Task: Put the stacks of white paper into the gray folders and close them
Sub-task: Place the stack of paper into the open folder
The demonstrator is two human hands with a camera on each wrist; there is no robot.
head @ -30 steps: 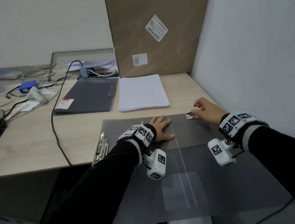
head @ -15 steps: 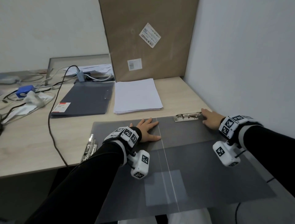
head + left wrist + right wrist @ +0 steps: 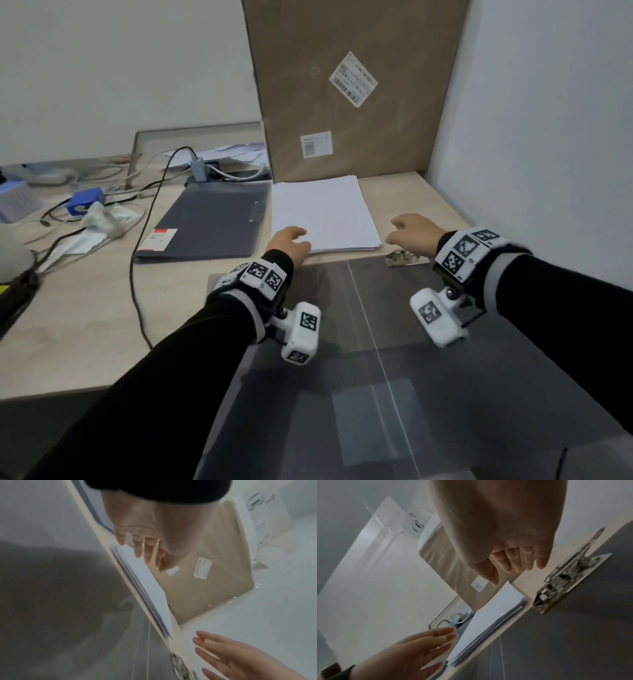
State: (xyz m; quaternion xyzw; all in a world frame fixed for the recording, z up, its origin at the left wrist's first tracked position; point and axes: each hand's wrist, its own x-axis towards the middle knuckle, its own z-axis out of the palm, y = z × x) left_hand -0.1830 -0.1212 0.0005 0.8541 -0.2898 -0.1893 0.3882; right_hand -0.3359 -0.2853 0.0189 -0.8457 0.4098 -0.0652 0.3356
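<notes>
Paper: white stack of paper [image 3: 325, 212], flat on the desk [image 3: 85, 308] behind the open gray folder [image 3: 394, 325].
Hands: left hand [image 3: 287, 241] and right hand [image 3: 412, 233], fingers spread, holding nothing.
Change: both left the folder, now flank the stack.

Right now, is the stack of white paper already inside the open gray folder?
No, the stack of white paper lies on the wooden desk beyond the open gray folder.

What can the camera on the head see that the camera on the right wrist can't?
Only the head view shows the closed gray folder, the blue box among the cables, and both black sleeves.

Only the right wrist view shows the metal clip up close, and the underside of the right hand's fingers.

Both show the white paper stack, the open gray folder, the cardboard box, and both hands reaching for the paper.
</notes>
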